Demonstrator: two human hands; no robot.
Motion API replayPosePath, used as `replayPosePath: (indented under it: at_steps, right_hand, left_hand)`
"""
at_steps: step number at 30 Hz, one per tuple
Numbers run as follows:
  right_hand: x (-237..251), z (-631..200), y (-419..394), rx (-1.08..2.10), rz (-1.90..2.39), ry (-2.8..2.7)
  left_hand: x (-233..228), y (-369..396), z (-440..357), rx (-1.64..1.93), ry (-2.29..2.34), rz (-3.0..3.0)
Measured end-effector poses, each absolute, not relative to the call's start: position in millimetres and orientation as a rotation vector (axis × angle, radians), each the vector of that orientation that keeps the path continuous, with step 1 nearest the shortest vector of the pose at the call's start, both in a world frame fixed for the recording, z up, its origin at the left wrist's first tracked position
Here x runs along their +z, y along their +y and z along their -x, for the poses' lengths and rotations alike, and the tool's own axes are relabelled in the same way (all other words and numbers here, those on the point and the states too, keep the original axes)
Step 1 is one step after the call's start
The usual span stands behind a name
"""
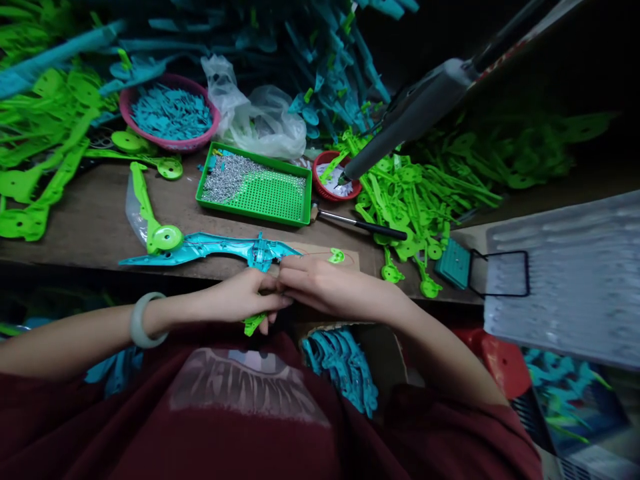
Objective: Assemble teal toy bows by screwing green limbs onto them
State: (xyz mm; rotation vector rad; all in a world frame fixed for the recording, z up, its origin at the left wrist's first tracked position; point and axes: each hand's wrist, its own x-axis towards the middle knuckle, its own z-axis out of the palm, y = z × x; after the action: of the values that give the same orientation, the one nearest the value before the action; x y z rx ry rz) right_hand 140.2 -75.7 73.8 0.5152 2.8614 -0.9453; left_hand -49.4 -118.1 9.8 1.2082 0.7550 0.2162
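A blue plastic toy bow shell [220, 245] lies along the table's front edge, with a mechanism and thin wires in its middle. My left hand [243, 295], below a pale bangle, is closed around the shell's handle; a green end piece [254, 325] sticks out under the fingers. My right hand [325, 283] is closed beside it, its fingertips pinched together at the handle. What they pinch is hidden. A green part with a round disc [167, 237] and a clear blade lies over the shell's left arm. To the right, a small green hooked piece [337, 255] rests near a red wire.
A green tray [270, 217] of small screws stands behind the shell, with a pink bowl [193, 141] of blue pieces and a red basket [320, 187]. A power screwdriver [410, 110] hangs at the right. A black-handled tool [380, 230] and green parts [400, 180] lie nearby.
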Motion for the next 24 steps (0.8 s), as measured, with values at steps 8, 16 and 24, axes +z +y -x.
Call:
replayPosePath:
  at_steps: [8, 16, 24]
  right_hand:
    - [64, -147, -72, -1.077, -0.562, 2.84]
    - [73, -180, -82, -0.888, -1.079, 2.893]
    - [65, -194, -108, -0.845, -1.565, 2.994]
  left_hand:
    - [-7, -119, 34, 0.308, 0.736, -1.241]
    - [-9, -121, 30, 0.363, 0.816, -1.059]
    - [-17, -118, 34, 0.594, 0.833, -0.785]
